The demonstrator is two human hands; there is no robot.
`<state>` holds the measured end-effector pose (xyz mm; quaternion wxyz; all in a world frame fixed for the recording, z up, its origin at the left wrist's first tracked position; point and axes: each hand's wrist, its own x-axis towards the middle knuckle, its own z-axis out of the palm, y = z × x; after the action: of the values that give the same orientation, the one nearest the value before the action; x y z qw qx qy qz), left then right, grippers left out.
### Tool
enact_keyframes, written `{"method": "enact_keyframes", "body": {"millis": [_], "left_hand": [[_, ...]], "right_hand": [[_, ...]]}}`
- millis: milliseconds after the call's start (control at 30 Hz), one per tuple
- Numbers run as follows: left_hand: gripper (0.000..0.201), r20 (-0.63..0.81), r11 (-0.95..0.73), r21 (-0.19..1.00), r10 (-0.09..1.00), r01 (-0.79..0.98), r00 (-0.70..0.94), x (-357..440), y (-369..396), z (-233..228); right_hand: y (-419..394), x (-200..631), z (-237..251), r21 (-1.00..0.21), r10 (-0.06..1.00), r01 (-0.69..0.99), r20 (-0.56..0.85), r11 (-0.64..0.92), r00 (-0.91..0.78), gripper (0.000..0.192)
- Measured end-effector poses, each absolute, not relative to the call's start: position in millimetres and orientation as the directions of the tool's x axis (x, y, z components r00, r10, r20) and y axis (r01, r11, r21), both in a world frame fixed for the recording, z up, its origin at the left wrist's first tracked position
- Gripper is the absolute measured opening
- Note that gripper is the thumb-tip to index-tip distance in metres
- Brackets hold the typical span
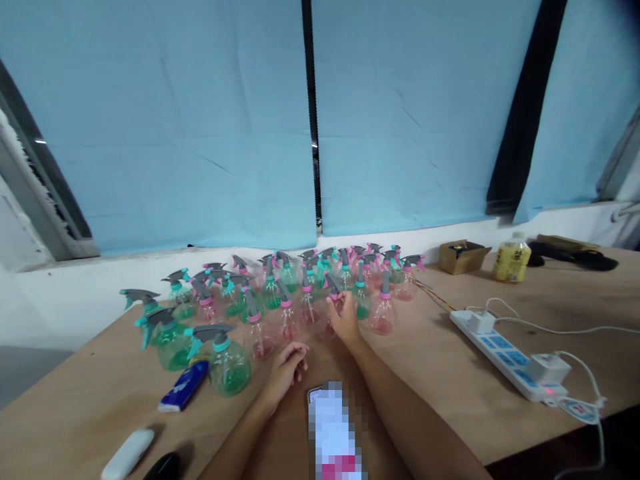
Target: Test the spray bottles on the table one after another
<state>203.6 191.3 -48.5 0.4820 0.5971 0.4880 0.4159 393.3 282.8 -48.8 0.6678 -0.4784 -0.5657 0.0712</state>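
Several small spray bottles (280, 293) stand clustered on the wooden table (430, 360), some green with teal collars, some pink with pink collars, all with grey triggers. My right hand (343, 319) reaches into the cluster and wraps around a pink spray bottle (334, 300) at its neck. My left hand (287, 367) rests on the table with fingers loosely curled, holding nothing, just right of a green spray bottle (227, 363). A phone (333, 430) lies between my forearms.
A white power strip (505, 357) with plugs and cables lies at the right. A yellow drink bottle (511, 257) and a small cardboard box (463, 256) stand at the back right. A blue packet (184, 385), a white object (128, 453) and a black object (163, 467) lie front left.
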Motion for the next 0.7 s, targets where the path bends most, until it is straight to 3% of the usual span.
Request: {"method": "enact_keyframes", "body": {"millis": [100,200,367,533,633,700], "left_hand": [[0.037,0.023,-0.056,0.981,0.984,0.187,0.175,204,190,-47],[0.035,0.021,-0.053,0.98,0.987,0.193,0.162,205,188,-45],[0.035,0.017,-0.051,0.979,0.986,0.199,0.168,205,188,-43],[0.033,0.026,-0.064,0.976,0.983,0.208,0.18,204,190,-46],[0.033,0.024,-0.063,0.975,0.983,0.214,0.18,204,189,-46],[0.033,0.024,-0.064,0.975,0.983,0.213,0.184,205,188,-45]], "right_hand": [[280,388,-43,-0.77,0.676,0.257,0.636,0.583,0.372,0.038],[274,386,-34,-0.783,0.732,0.174,0.621,0.597,0.279,0.046],[269,390,-22,-0.873,0.873,0.05,0.478,0.484,-0.1,0.022],[267,392,-14,-0.948,0.874,-0.166,0.315,0.271,-0.369,0.015],[264,392,-10,-0.974,0.883,-0.171,0.209,0.149,-0.42,0.01],[261,392,-9,-0.972,0.906,-0.177,0.214,0.158,-0.366,0.011]]}}
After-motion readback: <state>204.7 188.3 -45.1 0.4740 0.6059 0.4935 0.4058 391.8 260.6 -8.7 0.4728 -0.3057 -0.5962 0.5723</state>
